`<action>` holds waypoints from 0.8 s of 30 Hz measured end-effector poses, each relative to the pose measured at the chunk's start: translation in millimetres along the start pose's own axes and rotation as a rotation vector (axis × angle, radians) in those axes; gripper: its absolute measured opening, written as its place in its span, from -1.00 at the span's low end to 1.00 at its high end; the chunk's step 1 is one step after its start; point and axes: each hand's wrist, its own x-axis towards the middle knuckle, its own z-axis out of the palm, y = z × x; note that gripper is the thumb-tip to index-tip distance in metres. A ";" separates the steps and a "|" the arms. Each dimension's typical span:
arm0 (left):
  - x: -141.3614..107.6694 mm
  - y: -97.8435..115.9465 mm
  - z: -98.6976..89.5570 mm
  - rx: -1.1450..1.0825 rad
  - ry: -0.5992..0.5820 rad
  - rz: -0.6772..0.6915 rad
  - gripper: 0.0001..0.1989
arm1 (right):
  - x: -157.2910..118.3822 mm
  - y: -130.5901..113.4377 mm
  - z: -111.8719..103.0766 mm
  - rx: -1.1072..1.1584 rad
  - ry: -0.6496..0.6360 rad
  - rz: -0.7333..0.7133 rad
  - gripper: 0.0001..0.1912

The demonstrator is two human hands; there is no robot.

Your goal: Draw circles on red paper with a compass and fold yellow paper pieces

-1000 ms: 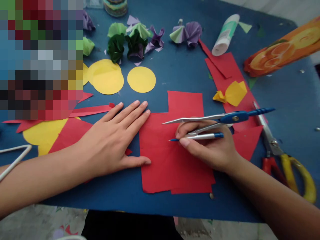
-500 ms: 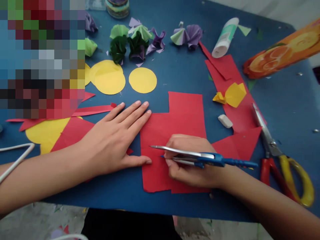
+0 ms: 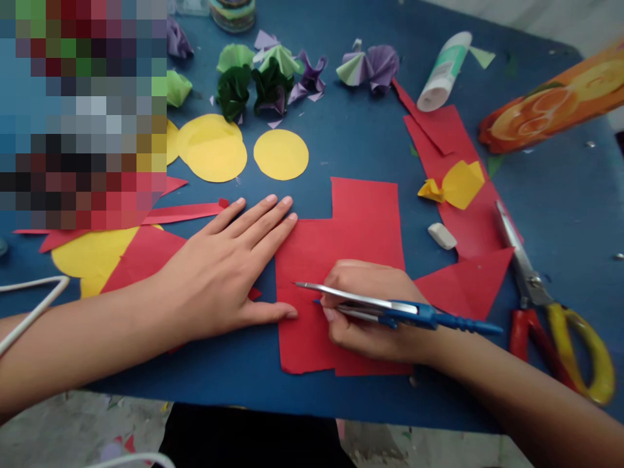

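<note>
A sheet of red paper (image 3: 365, 227), with a step cut out at its upper left, lies on the blue table in front of me. My left hand (image 3: 229, 266) is flat with its fingers spread, the fingertips and thumb touching the paper's left edge. Held in my right hand (image 3: 365, 312) is a drawing compass (image 3: 414, 312) with metal legs and a blue hinge and handle. It is tilted low over the paper, its metal point toward the left. A blue tip shows just below that point; whether either tip touches the paper, I cannot tell.
Scissors (image 3: 536, 292) and an eraser (image 3: 442, 236) lie right, beside red scraps (image 3: 472, 227). Behind are yellow circles (image 3: 281, 155), folded green and purple paper pieces (image 3: 273, 81), a glue stick (image 3: 444, 71) and an orange package (image 3: 550, 97). A white cable (image 3: 36, 312) crosses at left.
The view has shifted very slightly. Both hands, the compass and the red paper keep practically the same places relative to each other.
</note>
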 end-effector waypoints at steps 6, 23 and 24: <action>0.4 0.0 -0.7 0.008 -0.010 0.001 -0.11 | 0.6 3.1 0.1 -0.006 -0.014 -0.018 -0.86; 1.0 0.1 -0.8 -0.005 -0.011 -0.010 -0.09 | 1.9 6.2 -12.7 0.442 0.344 0.378 -0.92; 0.9 -0.1 -0.8 -0.005 -0.013 -0.012 -0.09 | 1.7 5.6 -12.3 0.426 0.337 0.380 -0.92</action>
